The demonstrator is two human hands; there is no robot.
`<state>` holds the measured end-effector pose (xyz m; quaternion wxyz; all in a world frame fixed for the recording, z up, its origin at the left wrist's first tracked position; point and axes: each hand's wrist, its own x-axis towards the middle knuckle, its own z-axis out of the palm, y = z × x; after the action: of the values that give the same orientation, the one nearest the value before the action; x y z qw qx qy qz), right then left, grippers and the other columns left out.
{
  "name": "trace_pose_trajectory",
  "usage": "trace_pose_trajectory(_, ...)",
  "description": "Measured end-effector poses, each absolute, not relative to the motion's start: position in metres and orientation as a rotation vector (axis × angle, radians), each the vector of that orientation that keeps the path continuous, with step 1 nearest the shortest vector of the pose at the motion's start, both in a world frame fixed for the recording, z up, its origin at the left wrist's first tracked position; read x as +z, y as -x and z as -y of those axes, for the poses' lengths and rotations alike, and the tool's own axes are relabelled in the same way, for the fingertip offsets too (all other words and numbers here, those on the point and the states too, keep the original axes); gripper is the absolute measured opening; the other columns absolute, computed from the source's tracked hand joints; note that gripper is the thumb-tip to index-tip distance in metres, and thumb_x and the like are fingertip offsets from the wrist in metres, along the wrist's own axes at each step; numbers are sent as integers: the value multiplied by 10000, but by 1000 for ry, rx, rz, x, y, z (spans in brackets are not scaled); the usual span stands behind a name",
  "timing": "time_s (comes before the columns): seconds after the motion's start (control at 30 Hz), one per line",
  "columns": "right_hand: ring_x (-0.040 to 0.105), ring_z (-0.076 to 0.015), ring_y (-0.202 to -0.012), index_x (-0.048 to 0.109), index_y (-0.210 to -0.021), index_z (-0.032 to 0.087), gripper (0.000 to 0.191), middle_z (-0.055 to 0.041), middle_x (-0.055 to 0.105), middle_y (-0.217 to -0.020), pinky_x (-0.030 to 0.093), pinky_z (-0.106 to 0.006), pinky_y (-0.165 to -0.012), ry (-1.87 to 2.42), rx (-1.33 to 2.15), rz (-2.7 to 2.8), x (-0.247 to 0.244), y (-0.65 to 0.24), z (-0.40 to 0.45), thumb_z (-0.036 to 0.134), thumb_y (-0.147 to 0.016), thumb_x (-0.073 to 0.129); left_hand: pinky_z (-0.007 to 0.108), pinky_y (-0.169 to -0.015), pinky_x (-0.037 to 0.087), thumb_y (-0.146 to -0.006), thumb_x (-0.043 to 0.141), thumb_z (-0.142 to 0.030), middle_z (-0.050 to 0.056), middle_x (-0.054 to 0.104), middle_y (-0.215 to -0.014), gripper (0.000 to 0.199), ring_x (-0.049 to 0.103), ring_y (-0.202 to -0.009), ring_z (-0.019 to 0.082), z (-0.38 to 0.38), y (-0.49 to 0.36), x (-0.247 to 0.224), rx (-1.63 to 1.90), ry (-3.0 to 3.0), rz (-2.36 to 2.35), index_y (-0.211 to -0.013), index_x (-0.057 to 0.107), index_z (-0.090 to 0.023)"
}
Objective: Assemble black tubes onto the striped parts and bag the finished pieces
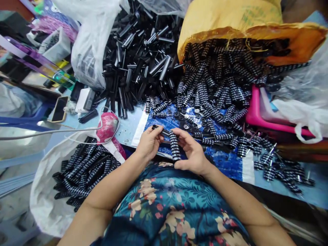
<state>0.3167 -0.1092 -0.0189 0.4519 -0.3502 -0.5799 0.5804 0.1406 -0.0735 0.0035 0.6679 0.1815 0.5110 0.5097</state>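
In the middle of the head view, my left hand (150, 142) pinches a shiny black plastic tube (165, 132) between thumb and fingers. My right hand (191, 153) grips a black ridged cylinder with rows of white marks (174, 146), held nearly upright, thumb at its lower end and fingers at its top. The tube's right end meets or overlaps the cylinder's top; whether they are joined I cannot tell. Both hands are above the front of a blue plastic sheet (225, 164), where small black discs (184, 119) and more ridged cylinders lie.
A heap of smooth black tubes (143, 65) covers the back. Ridged cylinders spill from a yellow sack (225, 17) at back right, beside a pink bin (256, 106). A white bag (41, 191) of cylinders stands lower left, near a pink wrapped bundle (107, 128) and a cable.
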Motion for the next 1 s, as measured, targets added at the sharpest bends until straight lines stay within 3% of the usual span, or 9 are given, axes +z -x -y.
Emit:
trace_pose_trajectory(0.1, 458, -328, -1420, 481, -1455, 266, 980, -131, 490, -1516, 422, -509, -1169, 910, 1185, 1719, -15, -312, 110, 597, -622, 876, 259, -644, 514, -713, 839, -406, 11, 688, -796, 353, 648, -719, 142, 84, -156, 1, 1082, -268, -1071, -890, 656, -162)
trace_pose_trajectory(0.17, 457, -335, -1420, 463, -1475, 270, 1009, -135, 502, -1509, 381, -533, -1197, 892, 1018, 1877, -9, -314, 109, 566, -612, 893, 274, -652, 519, -757, 808, -406, 15, 690, -807, 344, 657, -733, 158, 89, -160, 1, 1058, -251, -1049, -941, 639, -168)
trace_pose_trajectory(0.3, 510, -349, -1372, 427, -1501, 266, 1033, -145, 537, -1466, 439, -547, -1154, 913, 818, 1905, -4, -324, 111, 580, -627, 878, 236, -543, 468, -817, 761, -381, -37, 623, -668, 319, 556, -517, 102, 90, -143, 2, 1126, -340, -1118, -996, 584, -186)
trace_pose_trajectory(0.4, 544, -354, -1337, 406, -1519, 240, 990, -162, 532, -1462, 490, -551, -1111, 1001, 537, 1940, -12, -324, 113, 550, -690, 851, 201, -414, 333, -871, 672, -539, -60, 567, -591, 397, 375, -371, 60, 92, -128, 2, 1085, -466, -1138, -1030, 587, -185)
trace_pose_trajectory(0.47, 565, -353, -1316, 364, -1545, 208, 1001, -184, 528, -1459, 514, -536, -1095, 950, 418, 2030, -19, -318, 113, 548, -725, 826, 200, -395, 304, -869, 623, -631, -50, 559, -575, 482, 350, -362, 55, 97, -126, 1, 1047, -480, -1131, -988, 615, -164)
trace_pose_trajectory(0.57, 567, -351, -1318, 292, -1578, 174, 1047, -214, 519, -1457, 528, -514, -1089, 851, 372, 2094, -25, -304, 111, 574, -751, 794, 202, -437, 358, -806, 727, -581, -43, 563, -579, 455, 416, -411, 58, 106, -133, 0, 1040, -418, -1078, -896, 655, -142)
trace_pose_trajectory(0.7, 539, -349, -1350, 228, -1602, 186, 1028, -213, 485, -1490, 527, -513, -1091, 824, 316, 2138, -27, -296, 107, 548, -800, 760, 227, -614, 495, -675, 883, -426, -3, 680, -723, 383, 602, -615, 104, 111, -138, 4, 1077, -320, -969, -861, 709, -139)
trace_pose_trajectory(1.0, 569, -356, -1289, 245, -1582, 135, 965, -245, 542, -1409, 539, -497, -1023, 995, 63, 2219, -34, -293, 114, 581, -851, 689, 245, -732, 561, -659, 905, -330, 30, 756, -842, 407, 697, -728, 126, 109, -119, -4, 952, -457, -946, -987, 746, -148)
